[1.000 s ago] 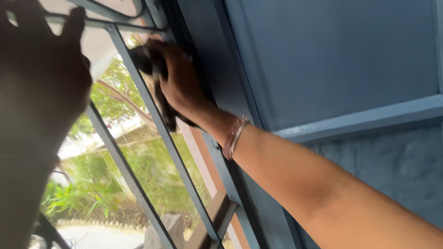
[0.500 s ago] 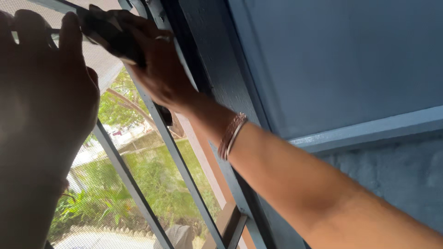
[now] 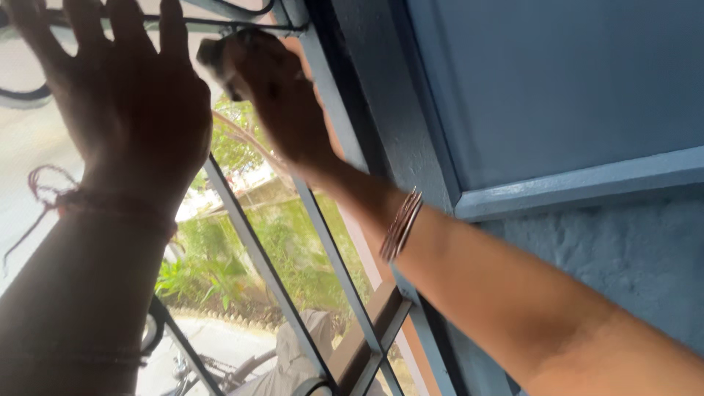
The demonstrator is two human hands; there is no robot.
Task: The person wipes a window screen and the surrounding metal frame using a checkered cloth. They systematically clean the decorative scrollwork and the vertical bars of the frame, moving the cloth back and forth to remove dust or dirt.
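We see both hands raised against the window grille (image 3: pixel 253 249), whose grey bars run slantwise across the view. The right hand (image 3: pixel 282 110) is closed around a dark cloth (image 3: pixel 213 57) and presses it to the grille near its upper corner, just beside the frame (image 3: pixel 345 110). Only a small bunched end of the cloth shows past the fingers. The left hand (image 3: pixel 136 103) is spread wide, fingers apart, laid flat on the grille just left of the cloth and holding nothing. Bangles (image 3: pixel 401 224) ring the right wrist; a red thread (image 3: pixel 51 192) is tied round the left wrist. Right of the grille stands a blue shutter (image 3: pixel 557 81) and rough blue wall (image 3: pixel 616 257). Through the grille we see green plants (image 3: pixel 293 257).
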